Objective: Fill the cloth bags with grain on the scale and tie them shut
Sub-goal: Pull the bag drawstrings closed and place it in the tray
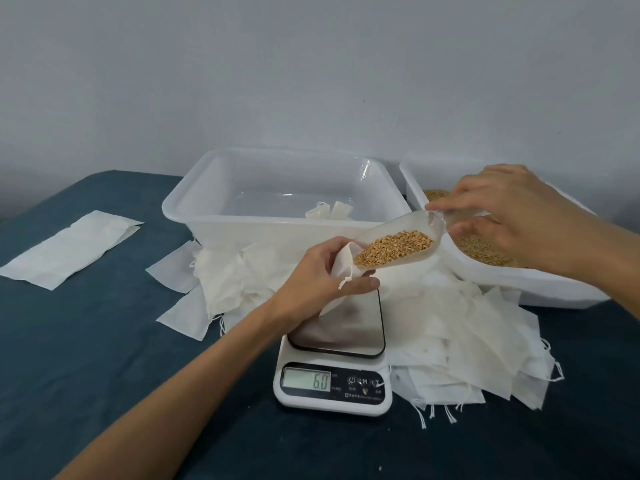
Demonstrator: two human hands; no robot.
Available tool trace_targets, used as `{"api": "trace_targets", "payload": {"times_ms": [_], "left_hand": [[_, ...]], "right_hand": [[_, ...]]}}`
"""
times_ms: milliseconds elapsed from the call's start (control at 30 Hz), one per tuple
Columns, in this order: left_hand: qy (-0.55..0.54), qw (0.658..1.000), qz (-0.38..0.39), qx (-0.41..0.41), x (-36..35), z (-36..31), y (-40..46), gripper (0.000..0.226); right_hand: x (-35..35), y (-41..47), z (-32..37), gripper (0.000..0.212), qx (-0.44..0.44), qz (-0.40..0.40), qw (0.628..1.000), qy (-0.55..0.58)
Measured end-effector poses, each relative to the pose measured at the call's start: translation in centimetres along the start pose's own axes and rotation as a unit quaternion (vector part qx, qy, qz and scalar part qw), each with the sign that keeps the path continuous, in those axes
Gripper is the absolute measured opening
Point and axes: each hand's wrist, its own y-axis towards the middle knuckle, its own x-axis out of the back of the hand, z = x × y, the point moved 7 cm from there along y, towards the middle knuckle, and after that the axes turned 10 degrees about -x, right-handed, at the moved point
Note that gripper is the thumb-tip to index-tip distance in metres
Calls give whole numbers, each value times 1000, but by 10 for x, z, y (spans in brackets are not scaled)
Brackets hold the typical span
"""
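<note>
1. Cloth bag (341, 268) hangs over the scale (334, 362), its mouth held open by the left hand (322, 271); thumb and fingers pinch the rim, the drawstring dangling just under the thumb.
2. The right hand (512, 216) grips the handle of a scoop (398, 244) with fingers curled around it. The scoop is loaded with grain (394, 249) and tilted toward the bag's mouth, its lip touching or just beside the opening.
3. The scale's display (306, 380) shows a low figure, so filling seems barely begun.
4. Risks, as I judge them: the scoop is wider than the mouth, so grain may spill onto the plate and distort the reading; a slack pinch could let the mouth fold shut; the hand's pull on the bag may also skew the weight.
5. A grain tub (519, 282) sits right, a clear tub (277, 202) behind, spare bags (467, 341) around the scale.
</note>
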Motion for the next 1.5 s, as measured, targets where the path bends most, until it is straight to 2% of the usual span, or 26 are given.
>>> {"api": "trace_targets", "payload": {"times_ms": [100, 267, 633, 1000, 1233, 1367, 1500], "left_hand": [[3, 1000, 7, 12, 1, 2, -4, 45], [-13, 1000, 13, 16, 0, 2, -6, 39], [-5, 1000, 13, -8, 0, -7, -6, 40], [-34, 999, 13, -17, -3, -2, -5, 43], [-93, 995, 22, -24, -7, -5, -6, 49], [-148, 987, 52, -44, -13, -13, -6, 43], [-156, 986, 47, -46, -11, -13, -4, 46]], "right_hand": [[0, 3, 4, 36, 1, 1, 1000, -8], [0, 3, 9, 36, -1, -15, 999, -37], [4, 5, 16, 34, 6, -34, 997, -69], [6, 2, 13, 34, -10, -33, 998, -59], [13, -1, 16, 32, -16, -38, 998, -55], [22, -1, 17, 31, -22, -44, 997, -55], [23, -2, 21, 32, -24, -43, 996, -68]]}}
